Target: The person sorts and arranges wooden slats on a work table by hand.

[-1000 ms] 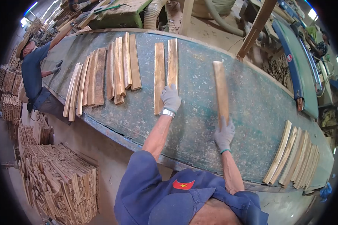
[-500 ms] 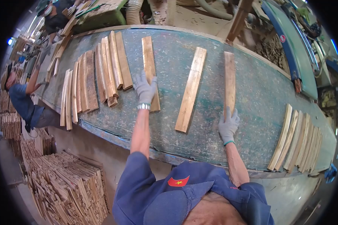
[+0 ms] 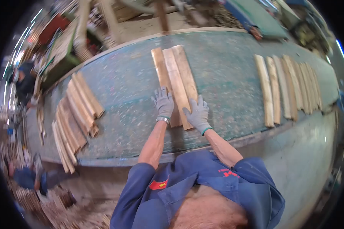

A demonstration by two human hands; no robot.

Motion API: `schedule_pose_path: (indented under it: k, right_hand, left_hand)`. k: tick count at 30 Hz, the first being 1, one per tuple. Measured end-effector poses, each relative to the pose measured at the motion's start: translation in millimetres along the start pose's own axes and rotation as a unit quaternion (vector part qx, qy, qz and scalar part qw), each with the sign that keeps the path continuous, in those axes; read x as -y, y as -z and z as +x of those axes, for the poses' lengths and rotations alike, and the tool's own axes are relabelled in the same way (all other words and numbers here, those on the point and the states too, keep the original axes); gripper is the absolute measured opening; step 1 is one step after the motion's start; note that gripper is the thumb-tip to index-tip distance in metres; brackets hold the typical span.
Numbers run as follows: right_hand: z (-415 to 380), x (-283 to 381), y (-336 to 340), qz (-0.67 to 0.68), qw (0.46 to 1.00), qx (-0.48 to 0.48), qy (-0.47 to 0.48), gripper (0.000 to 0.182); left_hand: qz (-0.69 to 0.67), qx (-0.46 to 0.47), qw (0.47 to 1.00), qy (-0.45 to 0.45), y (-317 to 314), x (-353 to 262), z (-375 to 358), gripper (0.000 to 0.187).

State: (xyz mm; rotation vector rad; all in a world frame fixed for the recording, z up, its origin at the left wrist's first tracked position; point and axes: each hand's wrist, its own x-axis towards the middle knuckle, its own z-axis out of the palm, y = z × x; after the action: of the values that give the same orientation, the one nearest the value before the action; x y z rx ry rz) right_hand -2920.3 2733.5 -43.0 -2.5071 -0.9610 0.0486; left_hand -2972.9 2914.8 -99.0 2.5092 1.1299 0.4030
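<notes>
Three wooden strips lie side by side across the middle of the worktable: a left strip [image 3: 161,68], a middle strip [image 3: 176,78] and a right strip [image 3: 184,66]. My left hand [image 3: 164,105], in a grey glove, rests on the lower part of the left strip with its fingers spread. Beside the near end of the right strip is my right hand [image 3: 198,114], also gloved. Its thumb reaches onto that strip and its fingers are stretched out and apart. The hands partly cover the strips' near ends.
On the left of the green worktable [image 3: 126,126] several wooden strips [image 3: 70,114] form an uneven row. Another row of strips [image 3: 286,86] stands to the right. A co-worker [image 3: 25,177] is at the left end. Hoses [image 3: 81,30] and machinery lie beyond the far edge.
The three spaced-out strips now lie close together. My hands have come nearer each other, the right one moving left. The view has turned to the right.
</notes>
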Motion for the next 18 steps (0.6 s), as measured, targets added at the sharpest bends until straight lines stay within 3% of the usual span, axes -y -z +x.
schedule_pose_path:
  k: [2,3,6,7,10,12,16,17,18]
  right_hand:
    - [-5,-29,34,0.006,0.996,0.050,-0.068,0.063]
    - [-11,-54,35,-0.039,0.996,0.040,-0.072,0.076]
    - [-22,-76,78,-0.112,0.986,0.003,-0.126,0.090]
    - [-22,-83,90,-0.099,0.986,0.033,-0.129,0.096]
    - [-24,-135,95,-0.153,0.977,0.022,-0.145,0.094]
    - [-16,-185,105,-0.169,0.966,-0.002,-0.194,0.081]
    - [-10,-259,129,-0.234,0.929,-0.015,-0.286,0.067]
    - [-8,-278,135,-0.243,0.924,-0.011,-0.294,0.067]
    - [-5,-296,140,-0.236,0.921,-0.022,-0.309,0.068]
  left_hand:
    - [0.013,0.095,0.995,-0.034,1,-41,-5,0.060]
    - [0.019,0.136,0.988,-0.067,6,-64,-8,0.060]
    - [-0.002,0.245,0.957,-0.158,-10,-132,-9,0.062]
    - [-0.017,0.274,0.945,-0.180,-17,-152,-9,0.062]
    - [-0.104,0.323,0.900,-0.272,-41,-204,-6,0.062]
    - [-0.193,0.333,0.889,-0.247,-42,-228,-9,0.060]
    - [-0.283,0.314,0.890,-0.173,4,-217,-21,0.058]
    - [-0.272,0.312,0.899,-0.144,20,-196,-18,0.059]
    - [-0.248,0.250,0.922,-0.163,21,-152,-9,0.060]
